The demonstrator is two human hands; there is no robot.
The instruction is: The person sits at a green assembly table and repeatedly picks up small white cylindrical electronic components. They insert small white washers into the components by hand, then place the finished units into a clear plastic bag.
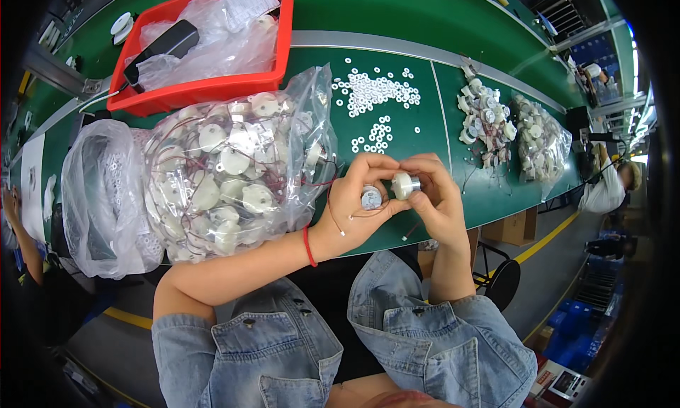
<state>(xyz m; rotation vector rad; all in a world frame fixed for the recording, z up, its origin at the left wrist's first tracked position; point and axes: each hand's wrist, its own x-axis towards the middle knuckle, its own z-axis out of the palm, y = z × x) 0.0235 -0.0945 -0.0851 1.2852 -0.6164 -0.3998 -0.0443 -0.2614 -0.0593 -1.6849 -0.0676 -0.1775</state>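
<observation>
Above the front edge of the green table, both my hands are close together. My left hand [347, 213], with a red cord at its wrist, is closed around a small round silver motor [370, 197] with thin wires hanging from it. In my right hand [444, 202], thumb and fingers pinch a second small motor [406, 186] with a cream cap and a silver body. My left fingertips and thumb come close to this second motor; whether they press on it I cannot tell. Just beyond the hands lie loose white ring washers [375, 93].
To the left bulges a clear bag of wired motors [230, 160], beside a bag of white rings [106, 195]. Behind them stands a red bin [287, 32] with plastic bags and a black device. Right: a motor pile [487, 114] and another bag [542, 139]. Other people work nearby.
</observation>
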